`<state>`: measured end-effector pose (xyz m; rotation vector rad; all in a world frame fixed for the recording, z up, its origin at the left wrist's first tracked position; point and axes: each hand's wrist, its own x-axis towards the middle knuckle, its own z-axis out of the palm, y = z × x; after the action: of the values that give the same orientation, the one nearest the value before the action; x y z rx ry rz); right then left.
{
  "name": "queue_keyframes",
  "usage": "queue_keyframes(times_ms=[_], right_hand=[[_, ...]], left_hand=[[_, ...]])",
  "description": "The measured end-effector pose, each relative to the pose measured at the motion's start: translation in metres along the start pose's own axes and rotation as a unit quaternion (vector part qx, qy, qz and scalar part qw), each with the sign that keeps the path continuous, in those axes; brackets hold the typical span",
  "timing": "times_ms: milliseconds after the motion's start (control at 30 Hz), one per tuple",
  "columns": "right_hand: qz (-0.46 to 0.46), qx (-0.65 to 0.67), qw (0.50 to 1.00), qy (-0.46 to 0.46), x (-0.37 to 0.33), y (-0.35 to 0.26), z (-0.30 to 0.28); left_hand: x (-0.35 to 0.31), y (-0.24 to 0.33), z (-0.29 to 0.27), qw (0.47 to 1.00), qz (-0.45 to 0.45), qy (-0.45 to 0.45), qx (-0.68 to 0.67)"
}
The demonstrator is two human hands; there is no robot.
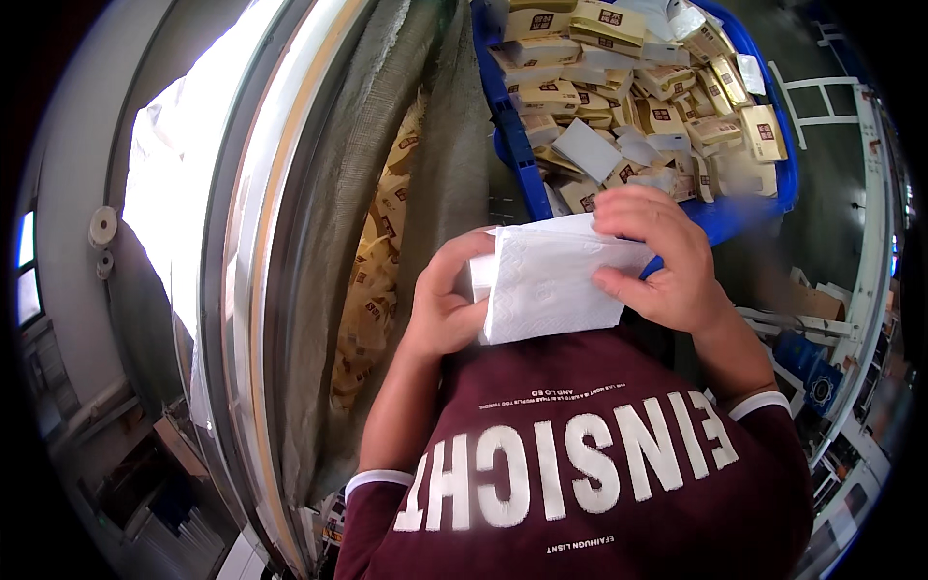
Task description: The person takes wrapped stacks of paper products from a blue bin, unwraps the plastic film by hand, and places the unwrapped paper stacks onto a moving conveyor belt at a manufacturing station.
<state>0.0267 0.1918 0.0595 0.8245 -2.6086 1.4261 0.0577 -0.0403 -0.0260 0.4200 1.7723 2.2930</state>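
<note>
In front of my chest I hold a stack of white embossed paper tissues (pixel 556 285) with both hands. My left hand (pixel 447 295) is closed around its left edge, the fingers partly hidden behind the sheets. On the right side, my right hand (pixel 667 253) pinches the upper corner, thumb on the front face and fingers over the top edge. Just beyond my hands stands a blue plastic crate (pixel 794 179) heaped with beige tissue packs (pixel 662 118). Some loose white tissues (pixel 587 150) lie among those packs.
To my left an open woven sack (pixel 353 164) holds many more beige packs (pixel 375 271). Beside it runs a long metal-edged frame (pixel 256 222). White metal racking (pixel 858 193) stands at the right, with a blue machine part (pixel 812 372) below it.
</note>
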Motion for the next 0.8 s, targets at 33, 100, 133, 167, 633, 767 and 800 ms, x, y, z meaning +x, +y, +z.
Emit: queue_keyframes(times_ms=[33, 100, 133, 167, 633, 767, 800], right_hand=[[0.031, 0.037, 0.999, -0.013, 0.001, 0.002, 0.003], [0.096, 0.110, 0.989, -0.038, -0.001, 0.009, 0.012], [0.097, 0.139, 0.983, -0.064, -0.004, 0.018, 0.013], [0.074, 0.140, 0.985, -0.071, -0.007, 0.021, 0.014], [0.082, 0.032, 0.988, -0.130, -0.011, 0.004, 0.028], [0.104, 0.141, 0.984, 0.035, -0.022, 0.002, 0.044], [0.157, 0.279, 0.941, 0.107, -0.028, 0.013, 0.049]], left_hand=[[-0.001, 0.003, 0.000, 1.000, 0.010, -0.002, 0.013], [-0.001, 0.012, 0.002, 0.999, 0.029, -0.009, 0.039], [-0.001, 0.012, 0.002, 1.000, -0.008, 0.005, 0.013], [0.000, 0.012, 0.003, 0.999, -0.045, 0.018, -0.013], [-0.007, 0.010, 0.014, 0.978, -0.133, -0.003, -0.164], [-0.011, 0.022, 0.014, 0.975, -0.201, 0.030, -0.090], [-0.010, 0.025, 0.013, 0.969, -0.205, 0.044, -0.130]])
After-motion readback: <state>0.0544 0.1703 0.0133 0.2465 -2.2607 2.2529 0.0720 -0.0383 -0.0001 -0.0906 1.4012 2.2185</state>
